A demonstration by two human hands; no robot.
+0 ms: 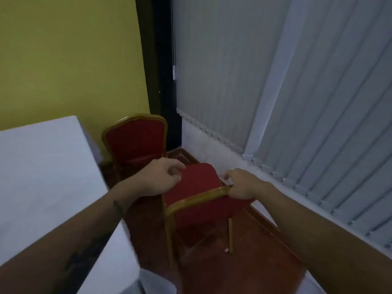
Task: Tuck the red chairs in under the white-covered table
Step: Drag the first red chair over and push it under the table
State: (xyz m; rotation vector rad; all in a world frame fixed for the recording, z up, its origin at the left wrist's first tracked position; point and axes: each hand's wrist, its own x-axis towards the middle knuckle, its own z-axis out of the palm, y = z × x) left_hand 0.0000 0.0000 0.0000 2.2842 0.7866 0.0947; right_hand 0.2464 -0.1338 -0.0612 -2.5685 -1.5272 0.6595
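Red upholstery and a gold-painted frame mark the near chair (197, 200), which stands on the reddish wood floor (254, 262) just below the centre of the view, its back toward the camera and its seat pointing to 12 o'clock. The right hand (241, 184) is clamped on the top rail at its 2 o'clock corner, fingers wrapped over the gold edge. The left hand (161, 179) sits at the chair's 10 o'clock side, fingers curled loosely and partly apart; whether they touch the seat or frame I cannot tell. The white-covered table (42, 166) fills the 9 o'clock side, its edge near the chair but apart from it. A second red chair (135, 139) stands at 11 o'clock, close to the table's far corner, before a yellow wall (70, 56). Grey vertical blinds (297, 92) run from 12 to 4 o'clock.
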